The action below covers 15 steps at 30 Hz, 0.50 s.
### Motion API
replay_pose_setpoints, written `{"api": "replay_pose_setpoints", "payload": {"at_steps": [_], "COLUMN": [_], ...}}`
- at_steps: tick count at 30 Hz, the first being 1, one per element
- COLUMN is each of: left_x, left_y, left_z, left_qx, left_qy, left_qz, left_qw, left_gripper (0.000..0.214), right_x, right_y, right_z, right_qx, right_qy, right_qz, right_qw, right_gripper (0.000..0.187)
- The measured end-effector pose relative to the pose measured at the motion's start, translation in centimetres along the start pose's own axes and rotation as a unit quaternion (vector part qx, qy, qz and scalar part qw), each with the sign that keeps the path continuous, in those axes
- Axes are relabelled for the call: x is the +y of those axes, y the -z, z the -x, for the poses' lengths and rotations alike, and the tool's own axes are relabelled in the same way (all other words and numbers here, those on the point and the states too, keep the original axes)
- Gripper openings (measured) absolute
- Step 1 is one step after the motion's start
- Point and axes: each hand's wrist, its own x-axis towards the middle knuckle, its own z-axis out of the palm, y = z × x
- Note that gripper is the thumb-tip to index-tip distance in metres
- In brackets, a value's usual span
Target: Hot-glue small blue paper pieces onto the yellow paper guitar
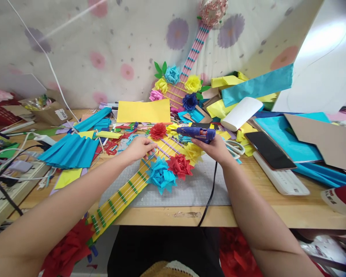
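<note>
In the middle of the head view, a yellow paper guitar with white strings and green bars on its neck lies slanted across the table edge. Red, yellow and blue paper flowers sit on its body, among them a blue flower and a red flower. My left hand is closed in a pinch over the strings, left of the upper red flower; what its fingertips hold is too small to make out. My right hand grips a blue glue gun, nozzle pointing left above the yellow flowers.
A grey cutting mat lies under the guitar. Scissors, a phone and a white box are on the right. Pleated blue paper and a power strip are left. A pink guitar leans behind.
</note>
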Motion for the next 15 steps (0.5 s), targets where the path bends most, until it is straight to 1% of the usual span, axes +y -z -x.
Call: {"api": "replay_pose_setpoints", "payload": {"at_steps": [3,5,7,10,12,15], "left_x": [0.3,0.7,1.1,1.4,1.6,1.7], "left_y": [-0.1,0.0,0.0,0.2,0.2,-0.1], "left_z": [0.0,0.0,0.0,0.0,0.1,0.2], "left_qx": [-0.025,-0.043,-0.061,-0.081,-0.077,-0.044], "left_qy": [0.020,0.039,0.060,0.078,0.080,0.066], "left_qz": [0.048,0.082,0.123,0.166,0.166,0.144], "left_qw": [0.998,0.995,0.989,0.980,0.980,0.986], "left_gripper": [0.020,0.019,0.018,0.012,0.008,0.004], "right_x": [-0.9,-1.4,-1.7,-1.5,-1.2,-1.2], "right_y": [-0.4,-0.8,-1.1,-1.2,-1.1,-0.8], "right_z": [0.4,0.6,0.8,0.7,0.5,0.5], "right_qx": [-0.035,-0.044,-0.033,0.002,0.009,-0.025], "right_qy": [0.013,0.022,0.027,0.009,-0.004,0.015], "right_qz": [-0.027,-0.033,-0.018,-0.004,-0.007,-0.002], "right_qw": [0.999,0.998,0.999,1.000,1.000,1.000], "right_gripper": [0.040,0.039,0.039,0.041,0.044,0.045]}}
